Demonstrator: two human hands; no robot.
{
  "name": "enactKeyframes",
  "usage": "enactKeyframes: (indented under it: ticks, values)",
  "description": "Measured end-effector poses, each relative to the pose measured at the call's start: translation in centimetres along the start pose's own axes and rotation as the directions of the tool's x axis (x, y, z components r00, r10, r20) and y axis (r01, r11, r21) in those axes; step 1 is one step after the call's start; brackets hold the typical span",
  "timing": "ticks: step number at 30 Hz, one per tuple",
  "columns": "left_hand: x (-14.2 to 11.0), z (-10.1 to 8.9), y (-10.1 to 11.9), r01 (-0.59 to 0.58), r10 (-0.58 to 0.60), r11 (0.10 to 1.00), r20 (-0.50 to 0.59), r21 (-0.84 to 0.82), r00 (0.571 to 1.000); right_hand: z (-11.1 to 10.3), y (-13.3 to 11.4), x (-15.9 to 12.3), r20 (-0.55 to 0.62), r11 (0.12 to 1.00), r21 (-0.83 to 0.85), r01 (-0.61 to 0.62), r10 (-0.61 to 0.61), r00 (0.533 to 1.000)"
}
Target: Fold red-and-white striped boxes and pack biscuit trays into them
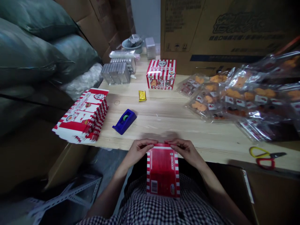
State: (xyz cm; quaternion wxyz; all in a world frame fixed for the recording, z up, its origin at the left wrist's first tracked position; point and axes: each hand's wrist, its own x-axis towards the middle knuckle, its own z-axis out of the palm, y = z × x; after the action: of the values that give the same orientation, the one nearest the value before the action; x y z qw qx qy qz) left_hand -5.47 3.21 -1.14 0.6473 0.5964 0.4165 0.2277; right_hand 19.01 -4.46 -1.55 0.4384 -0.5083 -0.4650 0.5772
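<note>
Between my two hands is a red and white cardboard box (162,170) with a barcode near its lower corner. Its far edge is pinched between the thumb and fingers of my left hand (140,151) at one corner. At the other corner my right hand (186,151) grips the same edge in a like way. The box reaches from the table's front edge back to my checked shirt. Beyond my left hand lies a blue tape dispenser (124,122) with a green roll. A small gold packet (142,96) rests farther back on the wood.
A stack of flattened red-striped boxes (82,115) lies at left, an assembled striped box (161,75) at the back. Clear plastic cases (116,73) stand behind. Bagged orange pieces (220,97) cover the right side; yellow-and-red scissors (266,157) lie near the front edge.
</note>
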Motion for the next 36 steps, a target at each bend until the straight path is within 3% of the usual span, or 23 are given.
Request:
enactKeyframes:
  ticks: [7, 9, 11, 12, 13, 14, 15, 16, 17, 19, 20, 22, 31, 36]
  values:
    - [0.7, 0.7, -0.5, -0.077, 0.069, 0.990, -0.076, -0.119, 0.995, 0.7, -0.2, 3.1, 0.067, 0.994, -0.109, 0.000, 0.008, 0.998]
    - [0.7, -0.1, -0.7, -0.091, 0.078, 0.986, -0.098, -0.141, 0.992, 0.8, 0.2, 3.9, 0.113, 0.995, -0.089, -0.045, 0.055, 0.992]
    - [0.6, -2.0, -0.7, -0.106, 0.091, 0.993, -0.243, -0.050, 0.966, 0.5, 0.6, 4.0, 0.118, 0.993, -0.092, -0.070, 0.081, 0.990]
    - [0.6, -3.5, -0.7, -0.111, 0.118, 0.993, -0.362, 0.041, 0.925, 0.3, 0.8, 3.9, 0.102, 0.992, -0.107, -0.072, 0.082, 0.991]
    - [0.5, -5.3, -0.6, -0.099, 0.162, 0.984, -0.499, 0.151, 0.852, 0.0, 1.0, 3.8, 0.083, 0.990, -0.120, -0.072, 0.082, 0.993]
    - [0.5, -7.3, -0.5, -0.070, 0.224, 0.962, -0.623, 0.263, 0.749, -0.2, 1.1, 3.6, 0.068, 0.989, -0.129, -0.074, 0.083, 0.994]
    - [0.5, -9.3, -0.5, -0.036, 0.281, 0.935, -0.671, 0.354, 0.686, -0.4, 1.1, 3.4, 0.059, 0.988, -0.133, -0.076, 0.085, 0.995]
    - [0.5, -11.3, -0.5, 0.005, 0.296, 0.916, -0.685, 0.401, 0.666, -0.6, 1.1, 3.2, 0.055, 0.988, -0.132, -0.081, 0.089, 0.994]
    - [0.7, -13.0, -0.5, 0.042, 0.250, 0.921, -0.670, 0.388, 0.699, -0.6, 1.0, 3.1, 0.056, 0.988, -0.129, -0.086, 0.094, 0.994]
    - [1.0, -15.6, -0.6, 0.096, 0.070, 0.961, -0.568, 0.258, 0.820, -0.6, 0.7, 3.0, 0.064, 0.989, -0.117, -0.093, 0.101, 0.993]
    - [1.2, -16.4, -0.7, 0.121, -0.005, 0.973, -0.507, 0.195, 0.862, -0.5, 0.6, 2.9, 0.067, 0.990, -0.108, -0.094, 0.102, 0.993]
    - [1.6, -17.1, -0.9, 0.154, -0.092, 0.982, -0.433, 0.110, 0.897, -0.4, 0.2, 2.7, 0.073, 0.992, -0.088, -0.092, 0.099, 0.992]
    - [2.5, -16.7, -1.3, 0.155, -0.189, 0.982, -0.483, -0.110, 0.855, -1.0, -2.9, 0.8, -0.120, 0.971, -0.226, 0.073, -0.102, 0.988]
    - [0.8, -16.0, -1.4, 0.045, -0.149, 0.976, -0.506, -0.212, 0.850, -0.1, -4.6, -0.5, -0.325, 0.942, -0.290, 0.168, -0.262, 0.909]
